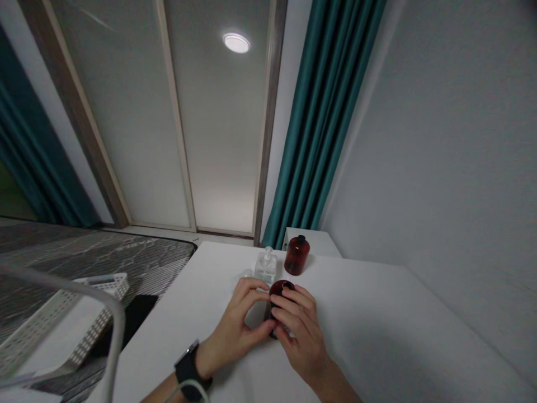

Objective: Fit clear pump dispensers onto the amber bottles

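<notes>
A dark red glossy bottle (282,286) is between my two hands near the middle of the white table (218,274). My left hand (239,319) has its thumb and fingers curved around the bottle's left side. My right hand (300,330) wraps its fingers over the front and right side, hiding much of the bottle. Just behind my left hand stands a clear squarish bottle (265,266) with a narrow top. A clear, faint object (243,274) lies beside it, partly covered by my left fingers. Farther back, a red-brown bottle (297,257) with a black cap stands upright.
A white perforated basket (71,341) is at the lower left, beyond the table edge. A blurred pale curved bar (115,330) crosses the near left. Behind the table are a white cabinet (319,242) and a teal curtain (323,123); a grey wall (453,168) runs along the right.
</notes>
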Demonstrator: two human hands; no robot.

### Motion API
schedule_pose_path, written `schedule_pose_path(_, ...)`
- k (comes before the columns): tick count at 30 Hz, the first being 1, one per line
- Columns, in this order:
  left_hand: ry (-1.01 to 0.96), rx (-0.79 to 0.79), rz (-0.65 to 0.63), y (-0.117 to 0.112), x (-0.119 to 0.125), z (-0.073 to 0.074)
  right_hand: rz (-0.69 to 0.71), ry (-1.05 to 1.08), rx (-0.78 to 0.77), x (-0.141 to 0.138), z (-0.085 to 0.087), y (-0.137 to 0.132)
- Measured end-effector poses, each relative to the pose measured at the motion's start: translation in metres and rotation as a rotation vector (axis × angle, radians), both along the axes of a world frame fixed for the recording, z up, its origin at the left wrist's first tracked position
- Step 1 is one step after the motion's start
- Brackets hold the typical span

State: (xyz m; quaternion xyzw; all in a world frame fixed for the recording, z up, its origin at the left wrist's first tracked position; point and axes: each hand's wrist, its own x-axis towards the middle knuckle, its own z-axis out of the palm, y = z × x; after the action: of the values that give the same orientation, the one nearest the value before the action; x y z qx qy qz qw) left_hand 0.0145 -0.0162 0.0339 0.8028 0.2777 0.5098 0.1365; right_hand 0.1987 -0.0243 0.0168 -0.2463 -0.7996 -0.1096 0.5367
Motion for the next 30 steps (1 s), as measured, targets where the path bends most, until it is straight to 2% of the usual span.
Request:
schedule_pose_path(3,-0.011,-0.058,0.003,0.0,0.001,0.005,0.001,-0.081,0.025,0.0,-0.001,0.002)
schedule_pose_path(6,-0.024,-0.072,0.011,0.002,-0.001,0.005,-0.023,-0.037,-0.014,0.001,-0.002,0.004)
schedule_pose_path(8,-0.046,-0.048,0.052,0.005,-0.003,0.003,-0.077,0.066,-0.139,0.003,-0.004,0.006)
schedule_pose_path(11,-0.07,0.006,0.16,0.01,-0.007,0.0,-0.151,0.205,-0.419,0.005,-0.009,0.009)
schedule_pose_path(14,-0.063,0.047,0.22,0.013,-0.009,-0.004,-0.117,0.277,-0.655,0.007,-0.016,0.013)
schedule_pose_path(16,-0.043,0.064,0.215,0.014,-0.009,-0.007,-0.082,0.317,-0.738,0.008,-0.019,0.015)
schedule_pose_path(20,0.017,0.094,0.178,0.012,-0.007,-0.014,-0.095,0.397,-0.731,0.014,-0.02,0.024)
schedule_pose_path(30,0.117,0.126,0.153,0.012,-0.006,-0.027,-0.176,0.466,-0.733,0.049,-0.027,0.07)
